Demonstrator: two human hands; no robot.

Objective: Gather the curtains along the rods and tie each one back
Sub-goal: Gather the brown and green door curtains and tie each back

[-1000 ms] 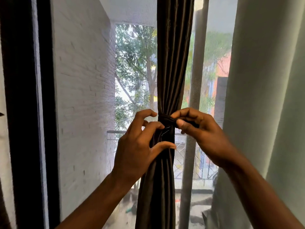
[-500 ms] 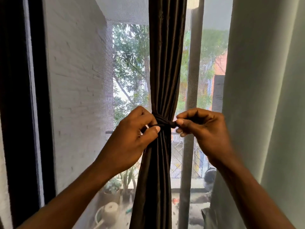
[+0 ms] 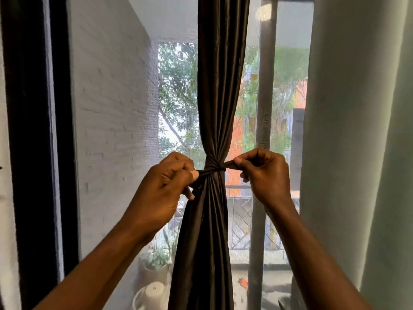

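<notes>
Two curtains show: one dark curtain (image 3: 220,86) bunched mid-window, and one pale curtain (image 3: 357,130) at the right. One tie (image 3: 213,170) cinches the dark one. Two hands, left hand (image 3: 165,189) and right hand (image 3: 266,175), each pinch one end.

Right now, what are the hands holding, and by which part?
The tie band cinched around the dark curtain. The left hand pinches its left end, the right hand pinches its right end, one on either side of the knot.
</notes>
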